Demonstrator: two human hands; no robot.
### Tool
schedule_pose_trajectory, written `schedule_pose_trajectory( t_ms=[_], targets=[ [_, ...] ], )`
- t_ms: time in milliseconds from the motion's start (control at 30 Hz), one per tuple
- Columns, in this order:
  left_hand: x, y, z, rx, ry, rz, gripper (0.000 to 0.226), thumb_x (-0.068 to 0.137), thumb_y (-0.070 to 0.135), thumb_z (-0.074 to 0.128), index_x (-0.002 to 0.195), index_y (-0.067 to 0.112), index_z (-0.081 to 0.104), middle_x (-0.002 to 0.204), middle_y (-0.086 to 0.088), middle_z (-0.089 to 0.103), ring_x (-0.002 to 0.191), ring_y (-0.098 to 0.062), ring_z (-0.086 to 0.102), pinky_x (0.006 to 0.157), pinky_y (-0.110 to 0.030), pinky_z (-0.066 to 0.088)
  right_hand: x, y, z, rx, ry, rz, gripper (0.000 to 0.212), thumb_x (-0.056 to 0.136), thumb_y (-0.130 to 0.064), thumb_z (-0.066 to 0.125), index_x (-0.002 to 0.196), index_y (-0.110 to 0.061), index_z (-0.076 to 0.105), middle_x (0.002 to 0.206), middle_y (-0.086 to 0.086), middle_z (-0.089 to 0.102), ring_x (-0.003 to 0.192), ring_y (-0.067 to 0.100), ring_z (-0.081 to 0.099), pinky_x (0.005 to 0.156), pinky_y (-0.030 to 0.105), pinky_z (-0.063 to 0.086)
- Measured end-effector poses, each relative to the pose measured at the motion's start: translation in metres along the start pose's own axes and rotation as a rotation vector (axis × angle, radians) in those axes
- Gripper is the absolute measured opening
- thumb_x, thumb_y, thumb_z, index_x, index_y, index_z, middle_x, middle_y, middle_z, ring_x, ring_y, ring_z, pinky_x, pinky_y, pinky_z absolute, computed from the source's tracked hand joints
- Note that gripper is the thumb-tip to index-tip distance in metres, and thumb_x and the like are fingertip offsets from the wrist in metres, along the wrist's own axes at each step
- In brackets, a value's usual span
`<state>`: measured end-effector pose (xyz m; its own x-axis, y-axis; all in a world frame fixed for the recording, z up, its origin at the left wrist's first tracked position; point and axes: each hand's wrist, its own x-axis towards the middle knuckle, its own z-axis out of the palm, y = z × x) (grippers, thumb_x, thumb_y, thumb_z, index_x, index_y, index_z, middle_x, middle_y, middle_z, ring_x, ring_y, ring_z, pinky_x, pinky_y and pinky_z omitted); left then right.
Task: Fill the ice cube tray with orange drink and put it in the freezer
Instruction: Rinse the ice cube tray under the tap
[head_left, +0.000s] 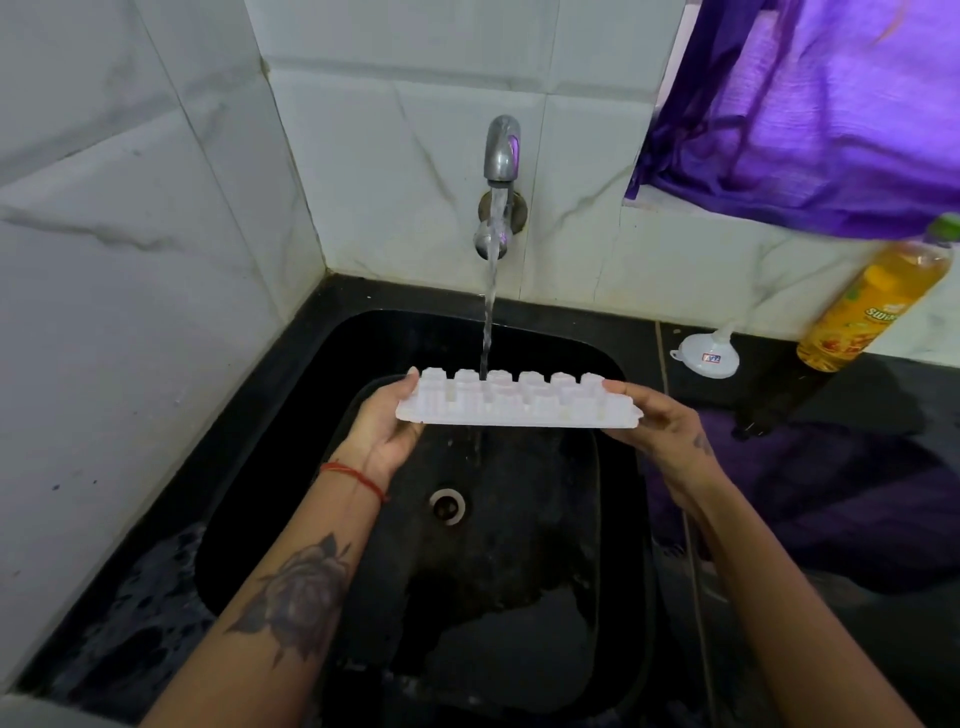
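over the black sink (270, 467), set into the back left corner of the counter (831, 649), a white ice cube tray (514, 402) is held bottom side up, its cube pockets bulging upward. the tray is gripped at its left end by the left hand (382, 434), fingers closed under the rim with the thumb on top, and at its right end by the right hand (662, 423), likewise clamped on the rim. water is seen running from a metal tap (501, 156) on the tiled wall, landing on the tray near its middle and falling on toward the drain (447, 505). on the counter at the back right, a bottle of orange drink (872, 306) with a green cap is stood against the wall, and a small white funnel (706, 351) is placed mouth down beside it. a purple curtain (810, 104) is hung above them.
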<state>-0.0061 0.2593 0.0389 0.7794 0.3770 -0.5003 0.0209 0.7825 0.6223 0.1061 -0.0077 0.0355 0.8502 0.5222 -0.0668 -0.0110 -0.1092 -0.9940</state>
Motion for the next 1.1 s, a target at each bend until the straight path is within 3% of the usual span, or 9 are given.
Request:
schedule_pose_trajectory(
  t_ms=[67, 200, 300, 400, 533, 600, 767, 867, 1100],
  targets=[
    [0.004, -0.002, 0.005, 0.062, -0.017, 0.022, 0.023, 0.098, 0.018, 0.045, 0.103, 0.001, 0.060, 0.091, -0.013, 0.070, 0.088, -0.023, 0.066, 0.079, -0.035, 0.054, 0.001, 0.002, -0.007, 0.009, -0.020, 0.067, 0.048, 0.079, 0.011, 0.060, 0.122, -0.010, 0.061, 0.127, -0.001, 0.062, 0.120, 0.011, 0.057, 0.095, 0.026, 0.050],
    [0.012, -0.001, 0.019, 0.173, -0.062, 0.116, 0.027, 0.098, 0.016, 0.046, 0.117, 0.001, 0.057, 0.113, -0.018, 0.065, 0.099, -0.027, 0.065, 0.083, -0.037, 0.056, 0.005, -0.002, -0.007, 0.264, 0.072, 0.185, 0.047, 0.083, 0.009, 0.034, 0.116, -0.010, 0.061, 0.106, -0.003, 0.073, 0.100, 0.014, 0.068, 0.074, 0.021, 0.057],
    [0.017, 0.000, 0.028, 0.257, -0.062, 0.154, 0.024, 0.098, 0.014, 0.045, 0.114, 0.003, 0.060, 0.109, -0.017, 0.067, 0.091, -0.024, 0.069, 0.072, -0.033, 0.059, 0.013, -0.005, 0.000, 0.270, 0.153, 0.222, 0.031, 0.091, -0.007, 0.043, 0.117, -0.011, 0.061, 0.104, 0.004, 0.073, 0.093, 0.018, 0.070, 0.073, 0.026, 0.057],
    [0.019, 0.003, 0.032, 0.437, -0.013, 0.197, 0.026, 0.097, 0.012, 0.048, 0.118, 0.005, 0.060, 0.108, -0.015, 0.068, 0.083, -0.021, 0.069, 0.062, -0.029, 0.059, 0.021, -0.003, 0.007, 0.240, 0.233, 0.256, 0.036, 0.090, -0.003, 0.054, 0.124, -0.014, 0.049, 0.102, 0.002, 0.067, 0.085, 0.015, 0.067, 0.061, 0.021, 0.057],
    [0.021, 0.014, 0.017, 0.635, 0.090, 0.218, 0.028, 0.096, 0.012, 0.051, 0.122, 0.006, 0.059, 0.114, -0.015, 0.066, 0.085, -0.021, 0.066, 0.071, -0.034, 0.056, 0.033, -0.001, 0.022, 0.193, 0.238, 0.226, 0.062, 0.085, -0.003, 0.062, 0.140, -0.011, 0.034, 0.123, 0.010, 0.060, 0.098, 0.021, 0.064, 0.077, 0.031, 0.055],
    [0.023, 0.022, 0.005, 0.678, 0.152, 0.182, 0.030, 0.097, 0.013, 0.048, 0.125, 0.007, 0.055, 0.116, -0.013, 0.064, 0.092, -0.024, 0.065, 0.076, -0.037, 0.054, 0.040, -0.006, 0.036, 0.112, 0.221, 0.183, 0.061, 0.084, -0.003, 0.064, 0.138, -0.012, 0.039, 0.124, 0.010, 0.060, 0.105, 0.024, 0.062, 0.085, 0.036, 0.053],
    [0.028, 0.033, -0.024, 0.715, 0.285, 0.034, 0.020, 0.100, 0.012, 0.041, 0.113, 0.009, 0.056, 0.095, -0.008, 0.064, 0.078, -0.021, 0.060, 0.079, -0.041, 0.048, 0.054, -0.032, 0.072, -0.104, 0.177, 0.044, 0.045, 0.079, -0.010, 0.070, 0.122, -0.020, 0.058, 0.102, -0.005, 0.066, 0.094, 0.015, 0.063, 0.087, 0.033, 0.054],
    [0.031, 0.033, -0.036, 0.693, 0.331, -0.036, 0.014, 0.100, 0.012, 0.040, 0.105, 0.011, 0.053, 0.083, -0.004, 0.060, 0.073, -0.020, 0.058, 0.078, -0.042, 0.047, 0.061, -0.051, 0.089, -0.230, 0.148, -0.011, 0.048, 0.078, -0.012, 0.071, 0.124, -0.013, 0.057, 0.086, -0.014, 0.058, 0.089, 0.013, 0.058, 0.087, 0.031, 0.051],
    [0.039, 0.011, -0.039, 0.673, 0.279, -0.154, 0.027, 0.098, 0.014, 0.045, 0.121, 0.004, 0.055, 0.081, -0.007, 0.060, 0.073, -0.023, 0.058, 0.073, -0.042, 0.049, 0.077, -0.074, 0.095, -0.361, 0.094, -0.040, 0.053, 0.074, -0.020, 0.074, 0.124, -0.017, 0.059, 0.113, 0.001, 0.066, 0.102, 0.018, 0.062, 0.092, 0.034, 0.052]
  ],
)
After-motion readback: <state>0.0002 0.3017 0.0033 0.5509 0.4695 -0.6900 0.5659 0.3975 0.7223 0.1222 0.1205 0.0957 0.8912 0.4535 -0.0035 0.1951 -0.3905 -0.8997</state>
